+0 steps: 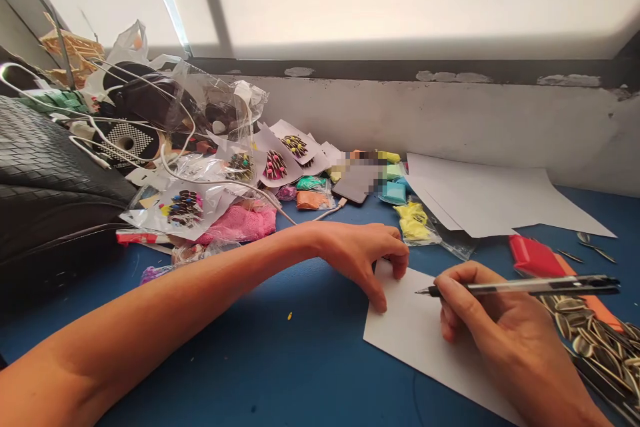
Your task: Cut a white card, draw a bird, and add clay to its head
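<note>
- One head view, yours, facing forward and down.
- Close in: your left hand mid-frame, right hand lower right.
- Wall faces you across upper frame.

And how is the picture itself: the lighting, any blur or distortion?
Head view: the pale panel glares brightly above; the phone is partly pixelated; the left forearm looks stretched towards the lower-left corner; the pen in the right hand looks reasonably sharp.

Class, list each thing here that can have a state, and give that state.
Left hand: open, touching the paper
Right hand: closed around the pen
Pen: tip exposed
Paper: flat, visible part unmarked
Sunflower seeds: loose, heaped
White cable: loosely looped
White sheets: overlapping
Smartphone: on or off, cannot tell
</note>
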`<state>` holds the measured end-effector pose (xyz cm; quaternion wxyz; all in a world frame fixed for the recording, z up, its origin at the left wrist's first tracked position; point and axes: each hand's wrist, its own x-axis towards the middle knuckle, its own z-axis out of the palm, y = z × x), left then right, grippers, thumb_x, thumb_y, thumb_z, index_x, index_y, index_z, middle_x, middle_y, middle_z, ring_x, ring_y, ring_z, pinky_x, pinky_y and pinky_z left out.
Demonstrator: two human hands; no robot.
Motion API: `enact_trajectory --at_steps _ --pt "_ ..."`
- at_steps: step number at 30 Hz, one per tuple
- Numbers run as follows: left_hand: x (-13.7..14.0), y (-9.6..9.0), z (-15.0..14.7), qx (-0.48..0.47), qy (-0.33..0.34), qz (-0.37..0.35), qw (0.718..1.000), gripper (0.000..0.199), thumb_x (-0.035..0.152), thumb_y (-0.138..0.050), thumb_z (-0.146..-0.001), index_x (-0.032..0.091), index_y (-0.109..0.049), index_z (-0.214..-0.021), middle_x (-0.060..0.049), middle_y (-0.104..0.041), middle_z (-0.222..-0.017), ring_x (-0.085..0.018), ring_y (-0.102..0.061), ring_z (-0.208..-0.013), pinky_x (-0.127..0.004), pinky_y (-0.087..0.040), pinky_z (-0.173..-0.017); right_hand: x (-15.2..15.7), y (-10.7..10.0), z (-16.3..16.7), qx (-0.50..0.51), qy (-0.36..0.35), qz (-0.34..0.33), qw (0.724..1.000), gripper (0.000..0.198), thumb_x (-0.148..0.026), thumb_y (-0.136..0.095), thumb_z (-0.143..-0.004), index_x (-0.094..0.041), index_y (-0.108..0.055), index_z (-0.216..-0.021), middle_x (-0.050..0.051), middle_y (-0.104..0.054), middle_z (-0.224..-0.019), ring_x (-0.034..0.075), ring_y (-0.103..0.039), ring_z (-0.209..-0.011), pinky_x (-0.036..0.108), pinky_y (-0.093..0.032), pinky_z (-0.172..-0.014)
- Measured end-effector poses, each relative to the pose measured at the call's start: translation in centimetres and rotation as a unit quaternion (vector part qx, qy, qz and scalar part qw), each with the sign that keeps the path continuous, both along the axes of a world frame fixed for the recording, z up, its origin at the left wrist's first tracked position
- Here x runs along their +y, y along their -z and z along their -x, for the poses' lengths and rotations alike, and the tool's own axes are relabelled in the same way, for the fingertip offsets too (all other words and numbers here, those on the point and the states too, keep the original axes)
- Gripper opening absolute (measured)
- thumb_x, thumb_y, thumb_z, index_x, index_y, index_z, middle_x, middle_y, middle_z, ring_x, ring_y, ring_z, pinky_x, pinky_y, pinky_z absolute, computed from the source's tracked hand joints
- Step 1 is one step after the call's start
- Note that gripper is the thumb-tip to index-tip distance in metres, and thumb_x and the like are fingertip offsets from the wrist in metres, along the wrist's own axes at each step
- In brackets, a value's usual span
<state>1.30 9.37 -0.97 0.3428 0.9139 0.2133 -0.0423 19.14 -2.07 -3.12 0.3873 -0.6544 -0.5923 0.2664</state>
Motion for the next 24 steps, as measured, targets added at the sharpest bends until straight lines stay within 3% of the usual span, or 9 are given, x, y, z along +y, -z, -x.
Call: enact_trajectory --at_steps 8,14,20,24 --pt "0.0 -0.2 -0.1 0.017 -0.003 0.001 1.000 0.042 0.030 -0.079 -0.073 0.018 -0.059 -0.108 -0.003 -0.047 -0.110 -0.018 -0.047 -0.107 -0.025 -0.041 -0.085 0.6 -0.1 0.0 -0.011 -0.006 0.023 1.000 0.036 -0.051 -0.053 -0.086 -0.025 -0.057 -0.062 -0.004 -0.054 -0.049 0.012 -0.048 -0.046 0.023 -0.040 -0.049" --pt "-0.5 -0.4 -0.1 0.023 -0.003 -0.027 0.999 0.043 0.030 -0.077 -0.074 0.018 -0.058 -0.111 -0.004 -0.048 -0.110 -0.020 -0.045 -0.113 -0.027 -0.040 -0.090 1.2 -0.3 -0.3 -0.019 -0.101 0.040 0.994 0.038 -0.055 -0.049 -0.088 -0.025 -0.058 -0.068 -0.004 -0.053 -0.048 0.012 -0.048 -0.042 0.022 -0.037 -0.040" --pt "0.7 0.5 0.3 -0.028 -0.007 0.027 0.999 0.046 0.030 -0.081 -0.069 0.018 -0.061 -0.108 -0.002 -0.051 -0.111 -0.018 -0.050 -0.106 -0.027 -0.043 -0.091 1.3 0.3 -0.2 -0.005 -0.128 0.054 0.990 0.036 -0.054 -0.046 -0.091 -0.024 -0.060 -0.077 -0.005 -0.047 -0.049 0.011 -0.044 -0.042 0.022 -0.036 -0.041" --pt "1.9 1.5 0.7 -0.076 -0.016 0.081 0.994 0.025 0.026 -0.072 -0.078 0.018 -0.065 -0.102 -0.001 -0.060 -0.103 -0.015 -0.054 -0.100 -0.026 -0.044 -0.088 1.2 0.6 0.0 -0.021 -0.127 0.050 0.990 0.037 -0.053 -0.049 -0.089 -0.024 -0.056 -0.067 -0.005 -0.044 -0.050 0.010 -0.038 -0.043 0.021 -0.032 -0.039"
